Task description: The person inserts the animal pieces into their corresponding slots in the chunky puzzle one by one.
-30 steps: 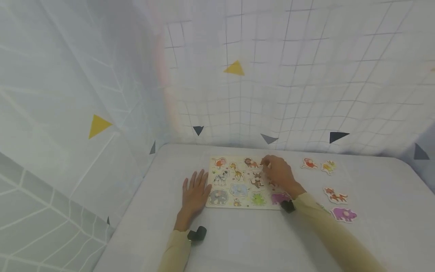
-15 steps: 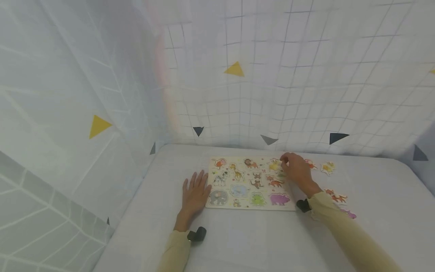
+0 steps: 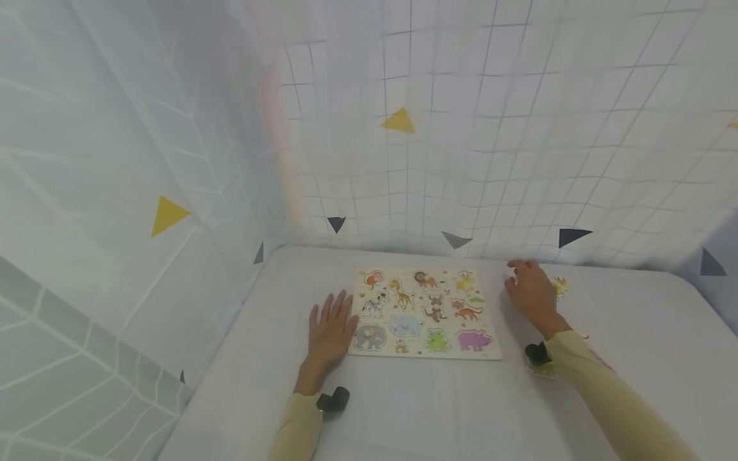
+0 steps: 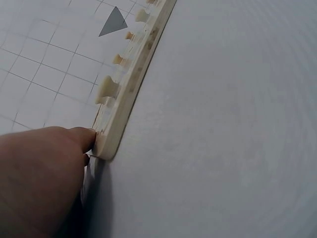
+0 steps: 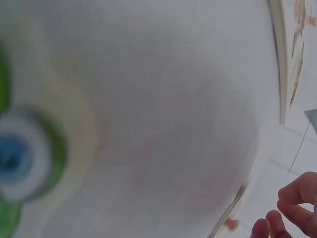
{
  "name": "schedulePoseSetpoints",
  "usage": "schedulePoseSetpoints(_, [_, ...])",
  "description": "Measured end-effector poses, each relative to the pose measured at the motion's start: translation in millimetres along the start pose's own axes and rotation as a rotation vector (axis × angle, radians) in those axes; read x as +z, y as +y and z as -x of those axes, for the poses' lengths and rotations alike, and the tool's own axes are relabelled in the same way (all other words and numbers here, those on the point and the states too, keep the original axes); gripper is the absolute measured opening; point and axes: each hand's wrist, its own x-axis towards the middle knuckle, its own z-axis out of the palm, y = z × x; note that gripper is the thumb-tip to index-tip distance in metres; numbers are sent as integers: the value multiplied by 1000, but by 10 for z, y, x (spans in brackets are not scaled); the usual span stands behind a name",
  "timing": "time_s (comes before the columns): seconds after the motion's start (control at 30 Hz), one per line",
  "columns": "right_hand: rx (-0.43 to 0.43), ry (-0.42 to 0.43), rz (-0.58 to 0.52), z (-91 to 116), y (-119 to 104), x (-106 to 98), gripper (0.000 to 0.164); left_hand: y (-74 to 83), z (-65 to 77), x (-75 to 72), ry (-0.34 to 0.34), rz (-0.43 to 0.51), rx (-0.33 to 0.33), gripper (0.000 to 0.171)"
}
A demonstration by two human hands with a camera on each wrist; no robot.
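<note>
A wooden animal puzzle board (image 3: 423, 333) lies flat on the table. My left hand (image 3: 331, 330) rests spread at the board's left edge, and in the left wrist view its fingertips touch the board corner (image 4: 106, 148). To the right of the board, my right hand (image 3: 533, 294) hovers with bent fingers, over the place where a red monkey piece lay, now mostly covered. In the right wrist view the thumb and index finger (image 5: 299, 196) are close together, with no piece seen between them. A wooden-edged piece (image 5: 230, 218) lies near them.
A yellow animal piece (image 3: 559, 286) lies just right of the right hand. A green piece (image 3: 542, 370) with a blue-centred knob (image 5: 12, 153) sits under the right wrist. The right sleeve (image 3: 605, 390) covers other loose pieces. A gridded curtain (image 3: 490, 160) hangs behind the table.
My right hand has moved right, off the board's top right area to beside the board, over the red monkey piece. My left hand has stayed in place.
</note>
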Motion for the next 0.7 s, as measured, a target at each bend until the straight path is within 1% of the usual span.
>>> schedulePoseSetpoints(0.1, [30, -5, 7, -4, 100, 4, 34, 2, -5, -2, -13, -10, -10, 59])
schedulePoseSetpoints(0.23, [74, -37, 19, -20, 186, -20, 34, -1, -8, 4, -16, -19, -16, 59])
schedulePoseSetpoints(0.5, [161, -173, 54, -51, 197, -146, 32, -7, -15, 10, -15, -25, -14, 60])
schedulePoseSetpoints(0.7, [181, -216, 56, -79, 270, -148, 36, -16, -18, 25, -16, -24, -12, 60])
